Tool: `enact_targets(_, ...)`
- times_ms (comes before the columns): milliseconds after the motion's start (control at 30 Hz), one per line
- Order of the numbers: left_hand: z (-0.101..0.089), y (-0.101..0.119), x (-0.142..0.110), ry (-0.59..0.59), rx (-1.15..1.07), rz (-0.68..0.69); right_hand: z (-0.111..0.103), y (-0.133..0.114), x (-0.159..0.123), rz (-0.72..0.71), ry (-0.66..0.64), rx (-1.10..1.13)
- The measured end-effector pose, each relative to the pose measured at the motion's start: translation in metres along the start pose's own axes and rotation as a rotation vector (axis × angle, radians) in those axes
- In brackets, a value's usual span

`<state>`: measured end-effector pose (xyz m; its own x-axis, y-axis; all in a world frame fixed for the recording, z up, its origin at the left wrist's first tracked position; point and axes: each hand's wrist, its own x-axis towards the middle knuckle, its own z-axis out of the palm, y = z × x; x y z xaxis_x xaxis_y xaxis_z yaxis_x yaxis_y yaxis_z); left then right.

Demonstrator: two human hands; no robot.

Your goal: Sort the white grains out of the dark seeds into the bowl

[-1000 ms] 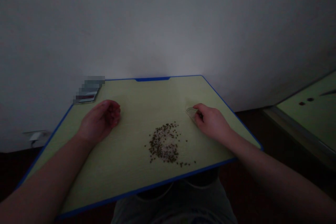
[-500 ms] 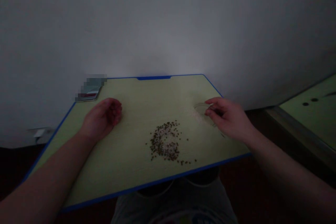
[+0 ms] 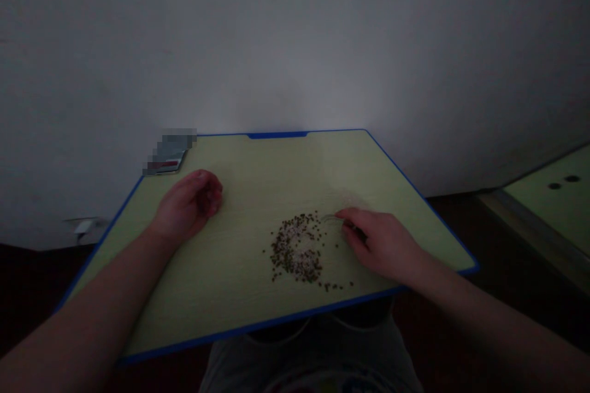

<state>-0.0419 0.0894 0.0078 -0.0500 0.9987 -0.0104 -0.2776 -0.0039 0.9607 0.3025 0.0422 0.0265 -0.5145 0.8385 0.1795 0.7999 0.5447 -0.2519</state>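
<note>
On the pale wooden-look table lies a loose pile of small dark beans mixed with pale grains (image 3: 299, 249). My right hand (image 3: 380, 239) is just right of this pile, its thumb and fingers pinching a clear, thin-rimmed object (image 3: 329, 218). Only a curved edge of that object shows, so its full shape cannot be made out. A faint patch of pale grains (image 3: 348, 196) is spread beyond my right fingers. My left hand (image 3: 188, 206) rests on the table left of the pile, its fingers curled inward; nothing shows in them.
The table (image 3: 258, 172) has a blue edge and stands against a white wall. At its far left corner lies a flat grey packet or device (image 3: 170, 153), partly blurred out. A wall socket with a plug (image 3: 85, 226) is at left. My legs are under the near edge.
My right hand has moved left and nearer to me, bringing the clear object beside the pile. My left hand stays curled in place. The view has shifted slightly.
</note>
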Motion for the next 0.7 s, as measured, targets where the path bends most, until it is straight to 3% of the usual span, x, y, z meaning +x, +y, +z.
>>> enact_targets(200,0.001,0.000,-0.001,-0.005,-0.027,0.016,0.002,-0.008,-0.006,-0.033,0.014,0.051)
enact_targets(433,0.001,0.001,-0.001,0.001,-0.036,-0.002,-0.002,0.008,0.005,0.108,0.107,0.102)
enact_targets(700,-0.002,-0.001,0.000,-0.014,-0.033,0.011,-0.009,0.010,0.012,0.108,0.099,0.131)
